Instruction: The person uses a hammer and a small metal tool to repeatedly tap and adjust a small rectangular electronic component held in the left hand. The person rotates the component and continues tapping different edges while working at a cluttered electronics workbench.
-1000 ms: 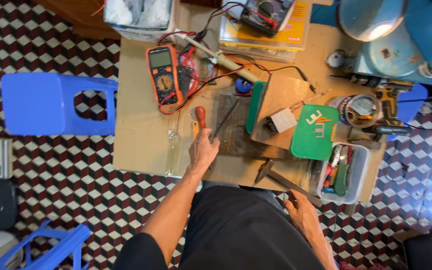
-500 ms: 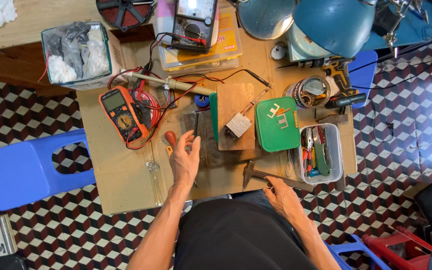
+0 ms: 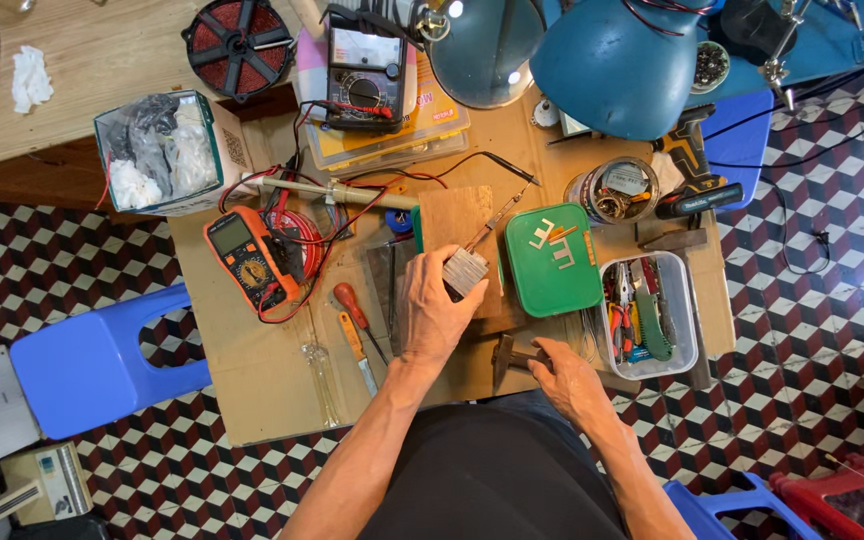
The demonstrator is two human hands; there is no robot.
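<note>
Hands are both down on the cardboard-covered bench. Left hand is laid over a dark plate, fingers curled round a small grey ribbed block – looks like a heatsink – which sits at the near edge of a wooden board, just left of the green lidded box. Right hand is closed on the handle of a small hammer, head resting on the bench near the body; grip seen only from above, so tightness can't be told. Soldering iron lies across the board, tip touching or v. close to the block. Judgement: block should be pinned flat w/ fingertips kept off the top face and clear of the iron; hammer best lifted only once the block is steady. Red-handled screwdriver and orange multimeter lie to the left, tool tray to the right, well apart.
</note>
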